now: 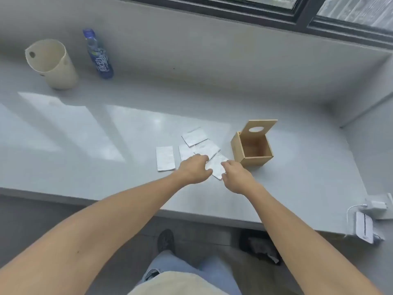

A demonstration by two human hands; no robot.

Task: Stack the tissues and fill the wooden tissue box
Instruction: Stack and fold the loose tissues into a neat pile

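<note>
Both hands reach over the desk (276, 188) toward the loose tissues. My left hand (194, 170) lies knuckles-up over the middle of the spread, fingers curled down onto the paper, and whether it has pinched a sheet or only presses on it cannot be told. My right hand (235, 177) is half open, its fingertips touching the right edge of the nearest tissue (217, 167), which lies tilted between the 2 hands; no firm grip shows there either.

The wooden tissue box (252, 151) stands just right of the tissues with its lid (260, 128) swung up and back, and its inside looks bare, so the task seems to be at its start: gathering the sheets into a stack.

To do that well, I would judge it best to slide each folded sheet flat along the desk instead of plucking it, since thin paper creases and unfolds easily. One hand should pin the growing pile while the other draws the next sheet on top, edges squared, so the stack drops cleanly into the narrow opening.

By count: 5 tissues show, 1 lying apart at the left (165, 158) and 4 overlapping in a loose fan; more could be hidden under the hands. There is 1 box, 1 cream jug (52, 64) and 1 blue bottle (100, 55), both well apart at the far left.
</note>
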